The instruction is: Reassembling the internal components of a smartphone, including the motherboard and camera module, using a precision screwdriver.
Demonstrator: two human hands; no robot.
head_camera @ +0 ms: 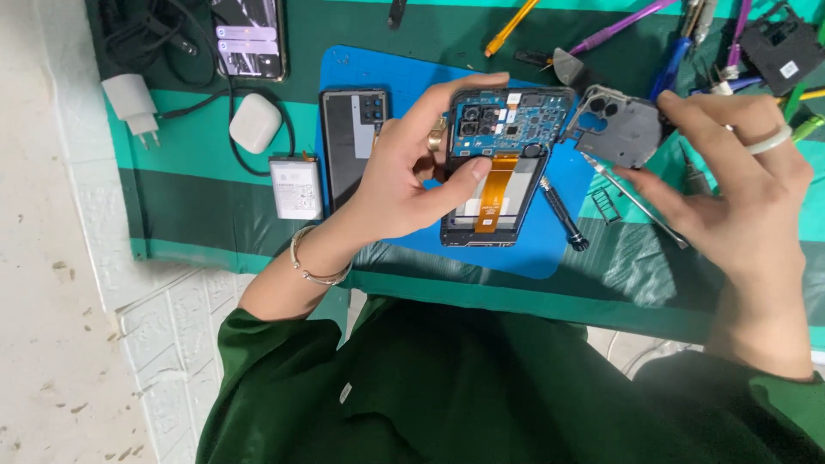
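My left hand grips an opened phone by its left edge, back side up; its blue circuit board, cameras and an orange flex cable show. My right hand holds a grey plastic inner cover with round camera holes, lifted off beside the phone's top right corner. The same hand also holds thin metal tweezers, which point down to the right. Both hands hover above a blue work mat.
On the mat lie a black back cover and a small black screwdriver. A white battery, white earbud case, charger plug and another phone sit left. Pens and tools crowd the top right.
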